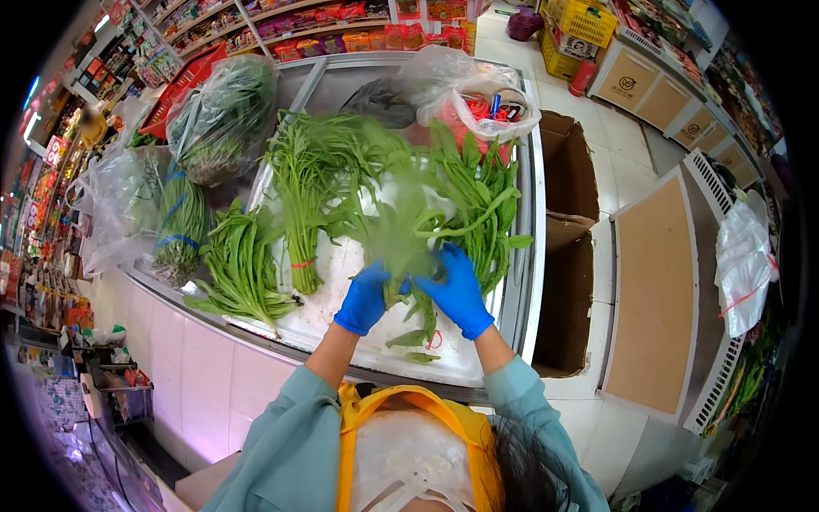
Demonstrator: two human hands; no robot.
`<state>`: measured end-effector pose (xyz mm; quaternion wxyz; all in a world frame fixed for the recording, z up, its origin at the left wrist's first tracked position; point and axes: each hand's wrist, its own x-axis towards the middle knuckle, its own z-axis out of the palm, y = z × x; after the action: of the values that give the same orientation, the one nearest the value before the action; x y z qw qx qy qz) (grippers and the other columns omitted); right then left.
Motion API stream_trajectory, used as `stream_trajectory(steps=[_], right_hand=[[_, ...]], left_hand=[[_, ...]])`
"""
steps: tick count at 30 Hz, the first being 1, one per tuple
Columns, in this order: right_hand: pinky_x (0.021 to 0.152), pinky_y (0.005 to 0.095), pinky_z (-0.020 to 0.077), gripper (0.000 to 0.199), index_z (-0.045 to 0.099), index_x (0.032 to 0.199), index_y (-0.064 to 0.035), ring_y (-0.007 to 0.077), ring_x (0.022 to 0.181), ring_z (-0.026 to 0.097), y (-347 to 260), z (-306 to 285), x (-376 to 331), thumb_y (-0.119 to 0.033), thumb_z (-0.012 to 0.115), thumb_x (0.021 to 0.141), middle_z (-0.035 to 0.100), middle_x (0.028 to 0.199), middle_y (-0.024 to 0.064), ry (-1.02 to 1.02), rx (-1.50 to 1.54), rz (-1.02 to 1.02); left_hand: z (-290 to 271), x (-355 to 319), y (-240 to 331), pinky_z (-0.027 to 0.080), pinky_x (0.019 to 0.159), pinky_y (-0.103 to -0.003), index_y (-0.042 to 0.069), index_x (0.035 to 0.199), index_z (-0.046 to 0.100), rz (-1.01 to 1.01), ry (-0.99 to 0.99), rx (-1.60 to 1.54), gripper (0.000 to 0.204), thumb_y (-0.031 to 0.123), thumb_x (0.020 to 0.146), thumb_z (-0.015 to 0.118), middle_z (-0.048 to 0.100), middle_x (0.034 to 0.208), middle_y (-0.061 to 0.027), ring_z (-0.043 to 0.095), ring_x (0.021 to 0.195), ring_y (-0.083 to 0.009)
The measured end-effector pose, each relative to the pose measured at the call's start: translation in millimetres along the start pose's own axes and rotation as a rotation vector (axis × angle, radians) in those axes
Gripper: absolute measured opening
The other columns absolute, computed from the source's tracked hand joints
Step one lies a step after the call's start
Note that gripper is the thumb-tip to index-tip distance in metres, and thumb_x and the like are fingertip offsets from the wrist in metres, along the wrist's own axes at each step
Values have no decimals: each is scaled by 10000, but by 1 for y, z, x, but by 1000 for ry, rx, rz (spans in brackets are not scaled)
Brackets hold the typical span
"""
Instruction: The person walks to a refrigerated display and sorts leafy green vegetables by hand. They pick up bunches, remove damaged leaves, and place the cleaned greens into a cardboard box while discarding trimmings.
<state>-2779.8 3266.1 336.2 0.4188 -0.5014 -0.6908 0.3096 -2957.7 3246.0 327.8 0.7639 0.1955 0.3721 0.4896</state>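
Observation:
Both of my hands wear blue gloves. My left hand [364,300] is closed round the lower end of a bunch of leafy greens [399,226], held upright and smeared by motion. My right hand [458,294] is at the right side of that bunch, its thumb and fingers apart, touching or very close to the stems. Below the hands, a few loose leaves [409,339] and a red band [435,340] lie on the white board [337,311]. More long-leafed greens [478,192] lie to the right. On the left are a red-banded bunch [303,205] and a broad-leafed bunch [243,264].
Bagged greens [220,119] and blue-banded bunches [181,218] are piled at the left. A white plastic bag [486,115] with small items stands at the far right of the freezer-like counter [531,256]. Open cardboard boxes [565,290] stand beside it.

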Motion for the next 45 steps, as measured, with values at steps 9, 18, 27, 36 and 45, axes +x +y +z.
stream_trajectory(steps=[9,18,27,36,45], right_hand=[[785,354,444,377,535,1089,-44,292,905,553,-27,-11,8,-199,637,761,551,1041,150,40,30,-71],[839,378,416,437,514,1142,-49,337,979,522,-84,-47,65,-173,631,738,551,1064,172,103,86,-217],[702,349,457,321,570,1026,-51,297,773,558,-126,-113,30,-174,634,737,573,935,119,432,145,-352],[562,348,406,218,558,795,11,222,603,525,-50,-186,21,-196,508,843,558,698,158,281,280,-177],[492,212,385,219,629,854,-29,88,528,466,157,-185,-149,-214,511,868,552,670,18,329,722,563]], left_hand=[[41,-14,89,377,496,-216,73,980,566,176,138,699,266,241,774,581,550,732,-14,505,591,-92],[119,-26,205,504,549,-283,9,1033,569,-11,-140,648,317,247,832,511,624,878,-108,609,714,-179],[188,-1,170,524,538,-301,69,1073,555,-53,-98,528,340,301,827,533,640,909,-59,630,745,-165],[265,95,68,493,751,-421,58,988,567,-81,-393,350,272,290,886,467,618,904,-102,598,845,-266],[257,147,14,480,790,-460,56,999,543,-257,-376,187,251,267,892,457,611,908,-107,601,816,-262]])
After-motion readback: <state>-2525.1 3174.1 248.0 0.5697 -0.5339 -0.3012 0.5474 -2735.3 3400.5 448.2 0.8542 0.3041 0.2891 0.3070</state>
